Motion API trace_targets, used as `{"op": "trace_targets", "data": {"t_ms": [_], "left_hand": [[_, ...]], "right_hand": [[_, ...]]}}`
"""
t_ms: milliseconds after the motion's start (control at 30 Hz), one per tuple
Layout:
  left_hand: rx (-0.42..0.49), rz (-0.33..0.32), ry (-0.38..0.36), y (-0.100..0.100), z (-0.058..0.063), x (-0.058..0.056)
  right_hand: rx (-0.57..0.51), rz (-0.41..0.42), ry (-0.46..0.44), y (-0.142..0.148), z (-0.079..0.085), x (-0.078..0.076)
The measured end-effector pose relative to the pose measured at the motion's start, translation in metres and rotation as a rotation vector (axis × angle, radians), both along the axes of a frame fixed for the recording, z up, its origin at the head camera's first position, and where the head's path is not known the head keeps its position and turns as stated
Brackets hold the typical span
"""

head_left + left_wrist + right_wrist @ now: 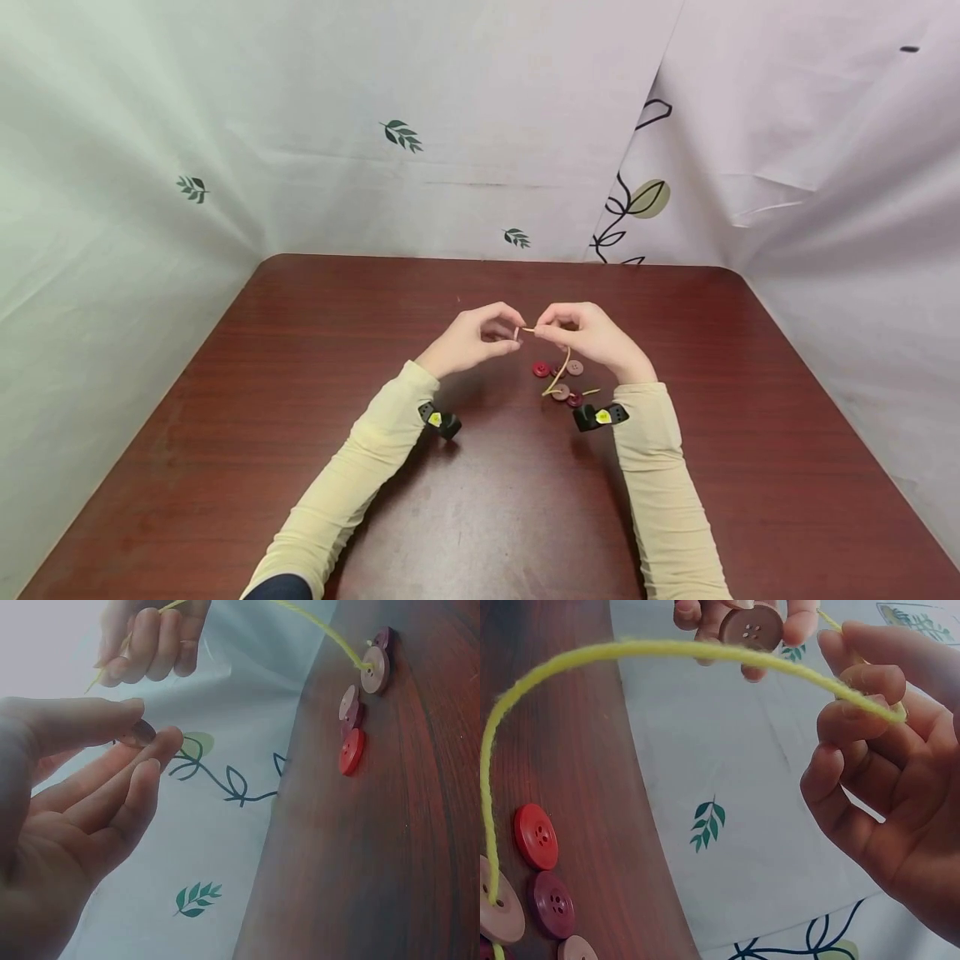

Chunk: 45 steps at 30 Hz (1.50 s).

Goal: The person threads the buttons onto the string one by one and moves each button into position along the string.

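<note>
My left hand point(474, 340) pinches a brown four-hole button point(751, 628) between thumb and fingertips, its face tilted toward my other hand. Opposite it, my right hand point(592, 335) pinches a yellow yarn point(667, 649) close to its end, and a short tip sticks out toward the button. From the right fingers the yarn arcs down to the table, into a hole of a pinkish-brown button point(375, 669). A dark maroon button point(575, 399) lies against that one, with a short yarn tail beyond it. Both hands are raised above the tabletop.
A red button point(536, 836), a purplish button point(551, 904) and a pale pink button point(575, 367) lie close together on the dark wooden table point(337, 333), just below the hands. White cloth with leaf prints point(337, 100) hangs behind the table's far edge.
</note>
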<state>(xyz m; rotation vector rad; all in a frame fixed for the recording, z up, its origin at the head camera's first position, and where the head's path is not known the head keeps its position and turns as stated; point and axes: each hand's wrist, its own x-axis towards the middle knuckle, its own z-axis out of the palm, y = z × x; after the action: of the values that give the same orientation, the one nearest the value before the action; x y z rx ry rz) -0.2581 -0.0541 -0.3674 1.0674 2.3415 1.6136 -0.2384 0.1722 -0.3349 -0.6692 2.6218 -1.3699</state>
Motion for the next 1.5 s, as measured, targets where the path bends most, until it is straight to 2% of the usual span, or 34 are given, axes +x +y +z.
{"op": "trace_targets", "data": {"t_ms": [233, 433, 967, 1500], "left_hand": [[0.051, 0.004, -0.028, 0.000, 0.002, 0.001], [0.090, -0.022, -0.046, 0.001, 0.001, -0.001], [0.056, -0.008, -0.040, 0.001, 0.006, 0.002], [0.052, -0.016, -0.033, 0.000, 0.006, 0.002]], "right_hand": [[0.017, 0.022, 0.018, -0.003, 0.002, 0.002], [0.042, 0.038, 0.037, -0.005, -0.001, 0.000], [0.047, 0.017, 0.030, -0.010, -0.001, 0.000], [0.066, 0.016, 0.043, -0.009, -0.004, -0.001]]}}
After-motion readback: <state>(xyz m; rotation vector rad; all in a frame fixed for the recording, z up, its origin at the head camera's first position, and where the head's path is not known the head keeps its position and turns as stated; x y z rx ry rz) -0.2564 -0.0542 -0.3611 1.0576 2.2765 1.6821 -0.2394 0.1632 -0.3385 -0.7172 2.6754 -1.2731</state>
